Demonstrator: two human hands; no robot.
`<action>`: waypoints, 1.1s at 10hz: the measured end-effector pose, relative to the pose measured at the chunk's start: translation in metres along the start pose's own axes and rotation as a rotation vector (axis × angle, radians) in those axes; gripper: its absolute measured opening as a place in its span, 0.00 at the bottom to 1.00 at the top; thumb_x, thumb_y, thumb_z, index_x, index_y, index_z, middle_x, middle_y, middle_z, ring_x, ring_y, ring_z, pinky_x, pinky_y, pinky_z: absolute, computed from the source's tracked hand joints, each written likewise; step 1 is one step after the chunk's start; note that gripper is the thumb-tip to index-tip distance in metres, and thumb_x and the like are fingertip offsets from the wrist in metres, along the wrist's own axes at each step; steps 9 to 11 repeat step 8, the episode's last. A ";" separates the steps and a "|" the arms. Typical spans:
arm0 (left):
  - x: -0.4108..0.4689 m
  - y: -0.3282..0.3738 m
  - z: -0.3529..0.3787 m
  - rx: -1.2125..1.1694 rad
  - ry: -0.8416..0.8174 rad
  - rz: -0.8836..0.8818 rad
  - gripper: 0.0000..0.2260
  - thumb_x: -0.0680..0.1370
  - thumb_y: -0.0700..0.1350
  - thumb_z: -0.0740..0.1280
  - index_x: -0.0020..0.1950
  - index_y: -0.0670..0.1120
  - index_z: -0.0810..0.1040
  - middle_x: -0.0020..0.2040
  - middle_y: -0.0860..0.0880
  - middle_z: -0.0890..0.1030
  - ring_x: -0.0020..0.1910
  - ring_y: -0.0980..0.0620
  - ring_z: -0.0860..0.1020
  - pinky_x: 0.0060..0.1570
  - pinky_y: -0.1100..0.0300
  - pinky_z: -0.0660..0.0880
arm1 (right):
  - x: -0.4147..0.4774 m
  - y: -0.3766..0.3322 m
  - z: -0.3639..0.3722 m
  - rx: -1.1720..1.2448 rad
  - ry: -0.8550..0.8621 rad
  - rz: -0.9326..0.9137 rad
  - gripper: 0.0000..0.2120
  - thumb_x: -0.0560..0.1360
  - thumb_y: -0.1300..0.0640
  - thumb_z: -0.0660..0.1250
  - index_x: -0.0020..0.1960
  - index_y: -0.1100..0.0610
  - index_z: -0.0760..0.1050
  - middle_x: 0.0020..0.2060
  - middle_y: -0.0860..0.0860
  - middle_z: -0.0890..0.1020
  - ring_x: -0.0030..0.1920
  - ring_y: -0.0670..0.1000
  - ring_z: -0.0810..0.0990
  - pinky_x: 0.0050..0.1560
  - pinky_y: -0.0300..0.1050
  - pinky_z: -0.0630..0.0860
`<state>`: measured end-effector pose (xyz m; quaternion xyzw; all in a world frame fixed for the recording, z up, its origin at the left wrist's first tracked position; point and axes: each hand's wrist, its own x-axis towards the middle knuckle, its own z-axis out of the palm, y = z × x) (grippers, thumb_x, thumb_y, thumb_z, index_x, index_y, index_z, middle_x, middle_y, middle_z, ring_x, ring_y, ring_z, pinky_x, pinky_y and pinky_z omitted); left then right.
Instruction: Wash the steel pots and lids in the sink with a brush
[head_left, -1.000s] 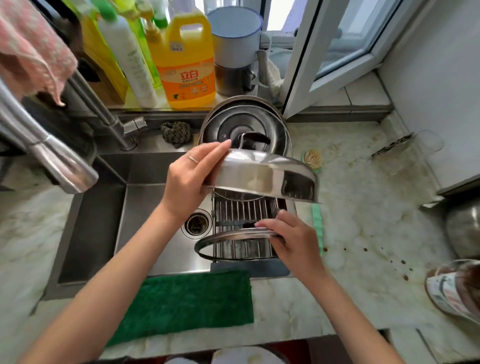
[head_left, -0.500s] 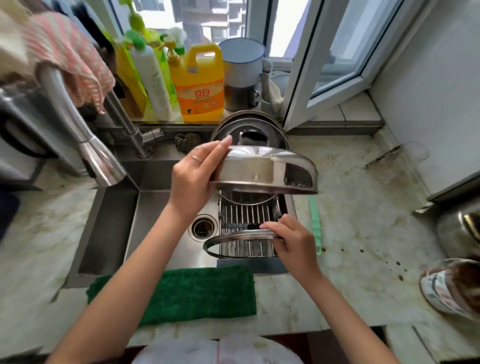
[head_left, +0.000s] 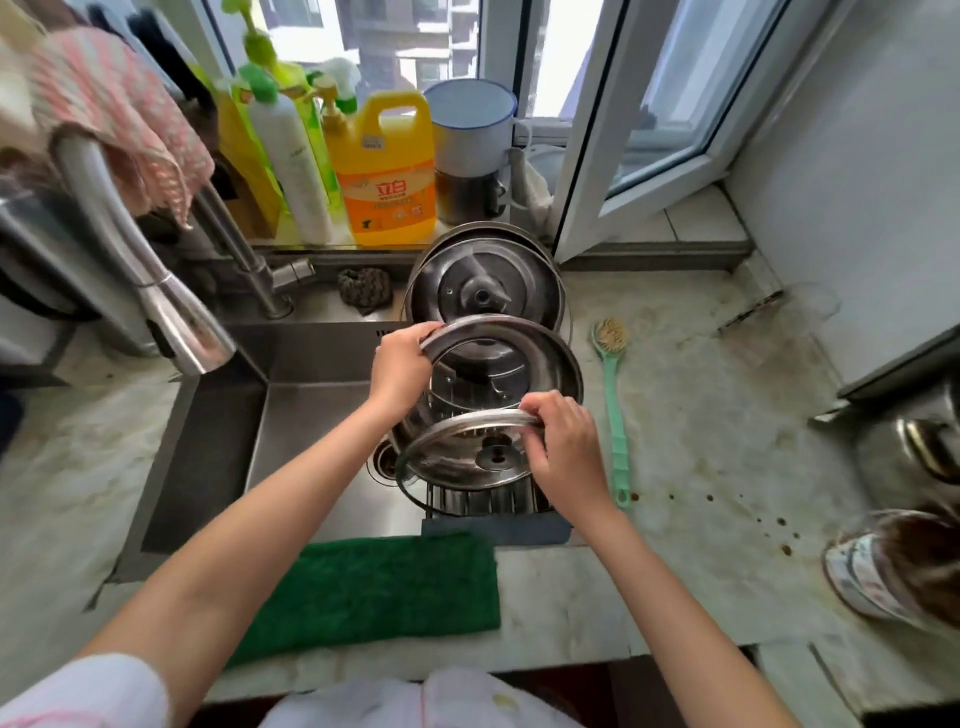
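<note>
My left hand (head_left: 400, 366) grips the rim of a large steel lid (head_left: 545, 358), tilted so its underside faces me, over the drying rack (head_left: 483, 501) at the right of the sink (head_left: 311, 415). My right hand (head_left: 563, 449) holds a smaller steel-rimmed glass lid (head_left: 462, 457) by its right edge, just in front of the large one. Behind them more steel pots and lids (head_left: 483, 280) lean stacked against the window ledge. A green long-handled brush (head_left: 613, 410) lies on the counter right of the sink, untouched.
The faucet (head_left: 176, 322) reaches over the sink's left side. Detergent bottles (head_left: 384, 171) and a white enamel mug (head_left: 470, 130) stand on the sill. A green cloth (head_left: 374, 587) lies along the sink's front edge. A jar (head_left: 893, 566) sits at the counter's right.
My left hand has tipped the large lid from level to upright, underside toward me. My right hand has raised the small lid a little. The view has pulled back.
</note>
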<state>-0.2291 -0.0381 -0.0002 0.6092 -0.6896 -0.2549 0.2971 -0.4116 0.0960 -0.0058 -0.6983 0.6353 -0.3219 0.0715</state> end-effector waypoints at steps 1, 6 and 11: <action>0.004 -0.004 -0.004 -0.050 -0.067 -0.025 0.16 0.73 0.36 0.63 0.55 0.51 0.83 0.48 0.48 0.85 0.50 0.48 0.81 0.50 0.52 0.77 | 0.016 0.009 0.007 -0.025 0.016 0.015 0.13 0.73 0.66 0.67 0.55 0.55 0.73 0.45 0.49 0.77 0.45 0.50 0.73 0.46 0.41 0.67; 0.000 -0.008 -0.004 -0.126 -0.181 -0.023 0.15 0.78 0.48 0.66 0.63 0.45 0.77 0.56 0.49 0.80 0.55 0.53 0.77 0.51 0.66 0.68 | 0.062 0.015 0.039 -0.211 -0.197 0.115 0.29 0.71 0.67 0.65 0.71 0.59 0.64 0.65 0.57 0.71 0.66 0.57 0.69 0.69 0.50 0.64; -0.047 -0.023 -0.017 -0.145 0.007 -0.117 0.20 0.79 0.41 0.63 0.70 0.39 0.68 0.67 0.42 0.70 0.67 0.48 0.68 0.67 0.62 0.62 | 0.041 -0.005 0.029 -0.183 -0.149 0.076 0.38 0.71 0.65 0.67 0.76 0.58 0.53 0.70 0.58 0.62 0.73 0.56 0.59 0.74 0.52 0.59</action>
